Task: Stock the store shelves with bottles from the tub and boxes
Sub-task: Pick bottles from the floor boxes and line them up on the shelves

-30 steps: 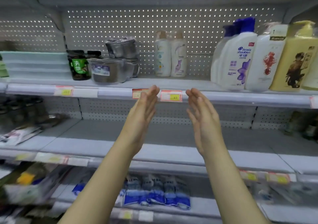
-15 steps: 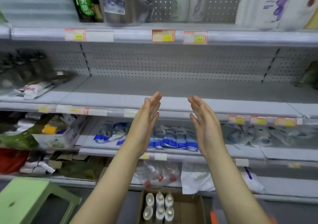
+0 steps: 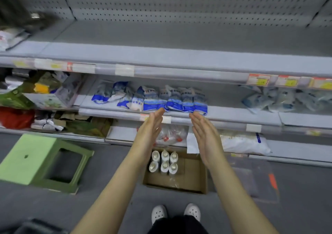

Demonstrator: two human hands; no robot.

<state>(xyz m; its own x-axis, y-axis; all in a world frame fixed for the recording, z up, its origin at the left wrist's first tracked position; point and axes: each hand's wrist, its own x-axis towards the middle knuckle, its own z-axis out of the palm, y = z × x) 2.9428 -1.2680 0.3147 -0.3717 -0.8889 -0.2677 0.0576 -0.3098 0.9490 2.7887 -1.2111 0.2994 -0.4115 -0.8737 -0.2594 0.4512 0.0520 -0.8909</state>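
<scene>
Your left hand (image 3: 150, 128) and right hand (image 3: 206, 134) hover flat, fingers straight, palms facing, holding nothing. The six white plastic bottles (image 3: 163, 162) stand below them in the open brown cardboard box (image 3: 190, 178), untouched.

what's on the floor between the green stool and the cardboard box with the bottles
Only bare grey floor lies between the green stool and the cardboard box of bottles. In the head view, the left forearm crosses over that stretch.

Both forearms are bare, with no sleeves in view. At bottom centre, 2 white perforated clogs (image 3: 176, 213) show beneath dark trousers (image 3: 177, 224).
</scene>
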